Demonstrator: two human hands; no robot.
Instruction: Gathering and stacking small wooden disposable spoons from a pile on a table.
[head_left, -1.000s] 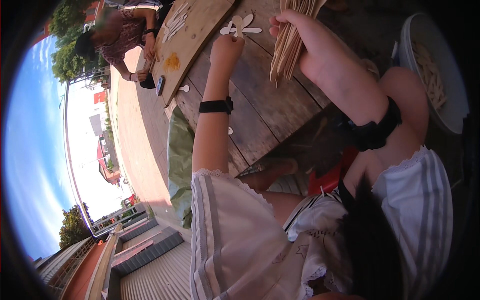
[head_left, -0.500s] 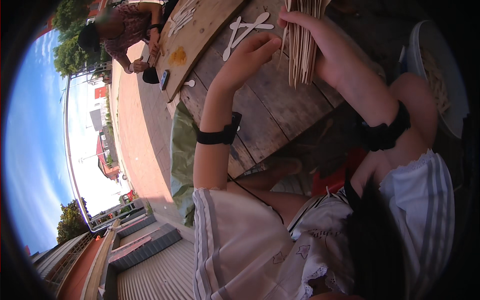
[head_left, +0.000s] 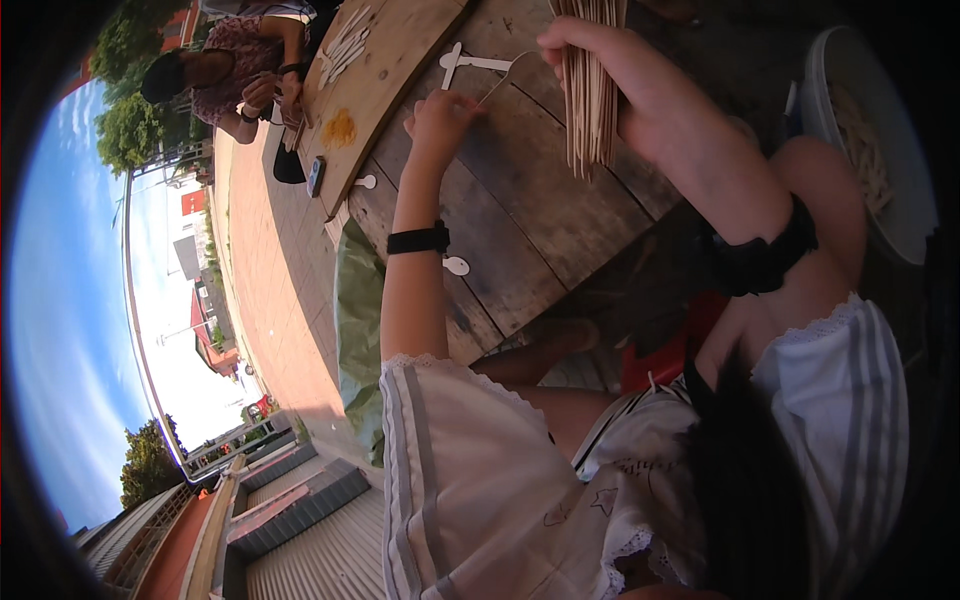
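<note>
Left hand (head_left: 440,122) pinched one thin, pale wooden strip (head_left: 496,87), long axis slanting away toward the right hand (head_left: 642,92), which clasped a tan bundle of slender wooden sticks (head_left: 590,115).

Over the link I see a phone (head_left: 316,177) near a yellow patch (head_left: 338,129), a crumpled green sheet (head_left: 358,320), paved ground (head_left: 262,240) partly shaded, leafy trees (head_left: 130,130) and a ribbed grey shutter (head_left: 325,555).

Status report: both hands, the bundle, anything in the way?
Left hand pinching a thin spoon. Right hand gripping bundle, top out of frame. Nearest clutter: loose spoons on table, just beyond left hand.
</note>
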